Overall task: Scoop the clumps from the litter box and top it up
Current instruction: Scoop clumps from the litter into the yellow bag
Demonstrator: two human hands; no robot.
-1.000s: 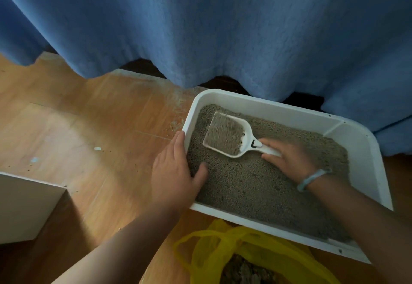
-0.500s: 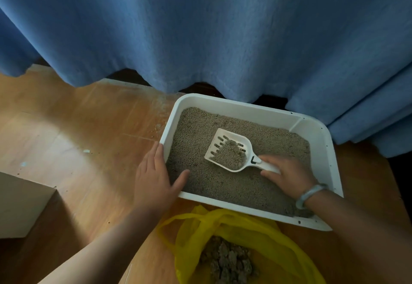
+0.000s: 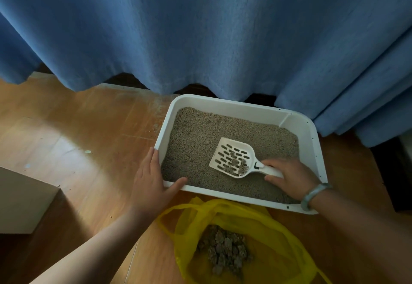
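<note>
A white litter box (image 3: 225,103) full of grey litter (image 3: 196,141) sits on the wooden floor against a blue curtain. My right hand (image 3: 289,176) grips the handle of a white slotted scoop (image 3: 225,150), held just above the litter with a few small clumps (image 3: 236,164) left in its bowl. My left hand (image 3: 151,176) clasps the box's near left corner, thumb over the rim. In front of the box lies an open yellow plastic bag (image 3: 267,228) with a heap of scooped clumps (image 3: 225,252) inside.
The blue curtain (image 3: 200,27) hangs right behind the box and to its right. A pale box or board corner (image 3: 20,203) sits on the floor at the left. Stray litter grains dot the wooden floor (image 3: 78,132) left of the box.
Loose litter has sifted out of the scoop, leaving only a few clumps. The scoop has shifted nearer and to the right within the box. My left hand stays on the corner.
</note>
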